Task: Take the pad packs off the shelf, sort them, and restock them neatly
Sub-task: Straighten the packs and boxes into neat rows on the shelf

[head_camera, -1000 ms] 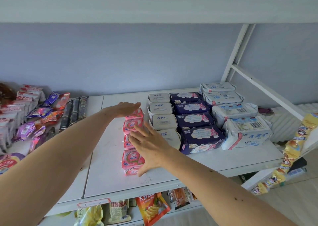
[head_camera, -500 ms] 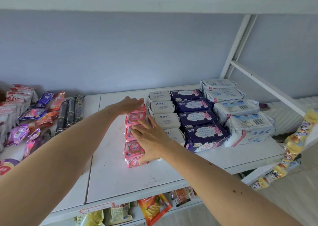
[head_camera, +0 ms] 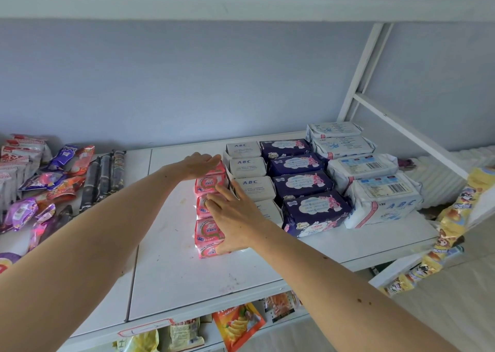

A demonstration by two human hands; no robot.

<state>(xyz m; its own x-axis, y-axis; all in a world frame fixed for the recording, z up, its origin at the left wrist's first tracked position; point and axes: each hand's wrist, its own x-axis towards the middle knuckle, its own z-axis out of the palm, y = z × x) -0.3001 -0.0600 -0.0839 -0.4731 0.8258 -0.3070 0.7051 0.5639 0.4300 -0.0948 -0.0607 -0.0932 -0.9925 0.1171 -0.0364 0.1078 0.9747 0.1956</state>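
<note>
White shelf (head_camera: 187, 276), flat painted top w/ scuff marks, carries four rows of pad packs running front to back. Far left row: pink packs (head_camera: 210, 232), glossy plastic, small and blocky. Next row, touching it on the right: white ABC packs (head_camera: 247, 164), matte, squarish. Then dark purple packs (head_camera: 312, 212) w/ cloud-shaped labels, soft bulging wrap. Rightmost: bigger white/blue packs (head_camera: 383, 198), crinkly film, barcodes on top. Left hand (head_camera: 201, 164) lies flat on the rear end of the pink row, fingers straight and together, pressing, not gripping. Right hand (head_camera: 235, 217) sits at the front half of the pink row, fingers spread fairly wide over the tops, thumb down against the front pack's side; a loose clasp rather than a pinch. Snack packets (head_camera: 40, 188), shiny foil, heaped at shelf's left end. More snack bags (head_camera: 237, 325) on the tier below.
</note>
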